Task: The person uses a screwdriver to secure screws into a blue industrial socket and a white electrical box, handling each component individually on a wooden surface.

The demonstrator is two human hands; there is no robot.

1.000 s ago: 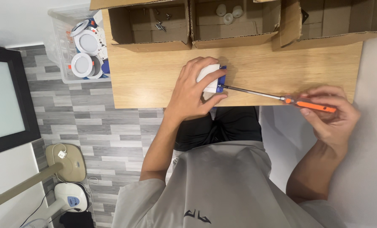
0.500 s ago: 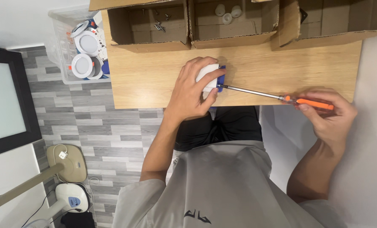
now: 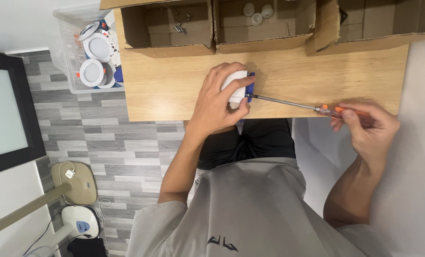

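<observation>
The left hand (image 3: 219,102) curls over a small white and blue fixture (image 3: 238,86) near the tabletop's (image 3: 174,90) near edge. The right hand (image 3: 367,126), off the tabletop's right corner, pinches the orange-handled screwdriver (image 3: 312,108), its tip touching the fixture. Bare wood lies left of the fixture; cardboard boxes (image 3: 174,28) line the far edge.

A small white plastic fitting with a blue edge (image 3: 238,85) sits on the light wooden tabletop near its front edge, mostly covered from the left side. A long screwdriver with a slim steel shaft and orange handle (image 3: 312,108) lies almost level, its tip touching the fitting's right side and its handle reaching out past the table edge.
</observation>
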